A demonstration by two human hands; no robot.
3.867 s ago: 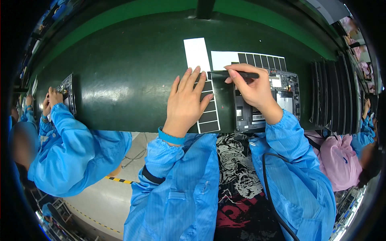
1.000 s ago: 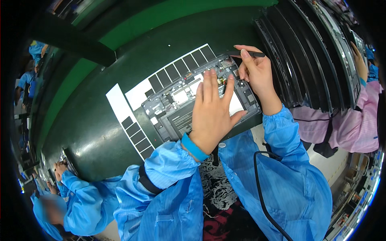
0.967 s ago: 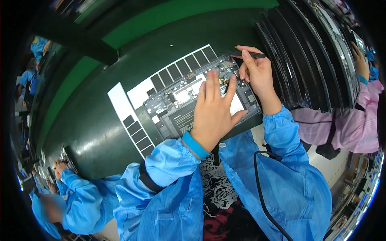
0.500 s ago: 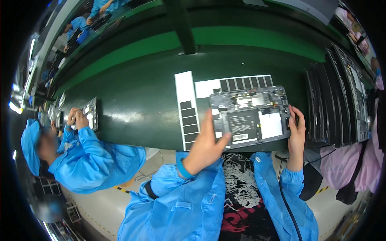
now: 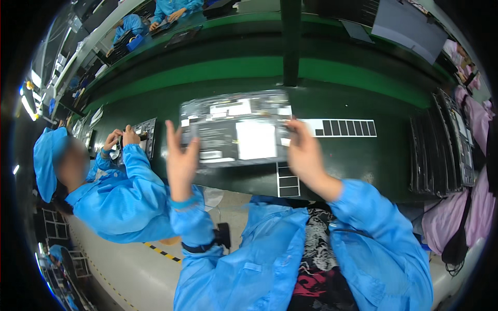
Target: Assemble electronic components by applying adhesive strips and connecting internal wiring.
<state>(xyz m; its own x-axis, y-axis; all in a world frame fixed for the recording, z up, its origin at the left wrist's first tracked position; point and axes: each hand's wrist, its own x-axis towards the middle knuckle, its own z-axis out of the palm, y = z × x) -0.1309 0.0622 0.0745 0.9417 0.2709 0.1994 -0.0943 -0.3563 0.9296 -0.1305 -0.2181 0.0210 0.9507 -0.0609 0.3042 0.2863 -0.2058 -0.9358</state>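
An opened tablet (image 5: 218, 137), its dark battery, white patch and boards showing, is held up over the green table and blurred by motion. My left hand (image 5: 182, 166) is at its left edge, thumb in front and fingers along the side. My right hand (image 5: 308, 158) grips the right edge between thumb and fingers. Behind the tablet and right hand lies a white sheet with a row of black stickers (image 5: 347, 128). A second strip of black stickers (image 5: 288, 184) shows below the tablet, its upper part hidden.
At the right, several opened tablets (image 5: 441, 150) stand on edge in a row. To my left a co-worker in blue (image 5: 116, 192) handles another opened device (image 5: 148, 136). A dark green post (image 5: 290, 46) rises behind the table (image 5: 358, 160). Someone in pink (image 5: 451, 223) is at far right.
The tablet has moved left and up from the sticker sheets, with both hands at its edges. My view has shifted left, so the table and stack appear farther right.
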